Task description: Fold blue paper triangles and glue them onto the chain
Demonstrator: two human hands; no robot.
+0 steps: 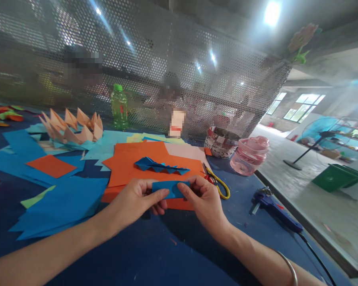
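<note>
My bare forearms come in from the bottom edge, a thin silver metal bangle (290, 268) on the right wrist, over the scuffed dark blue tabletop (155, 250). Between my hands is the folded blue paper rectangle (170, 188), held just above the near edge of the large orange paper sheet (131, 159). My left hand (134, 200) pinches its left end between thumb and fingers. My right hand (204, 198) pinches the right end the same way. The paper looks matte and thin, its edges crisp.

I judge the work to be partly done. On the orange sheet, just beyond my hands, lies a chain of blue folded triangles (158, 165), flat and sharply pointed. Farther left stands a ring of peach folded paper points (71, 127), which looks complete. The piece I hold is a plain rectangle, without points yet. Loose blue paper sheets (62, 202) are spread at my left, with an orange paper square (50, 165) on them, none of these folded.

Yellow-handled scissors (219, 184) lie just beside my right hand. A blue glue gun (276, 208) lies nearer the table's edge. Behind stand a pink translucent plastic jar (250, 153), a woven paper basket (220, 141) and a green plastic bottle (119, 107).
</note>
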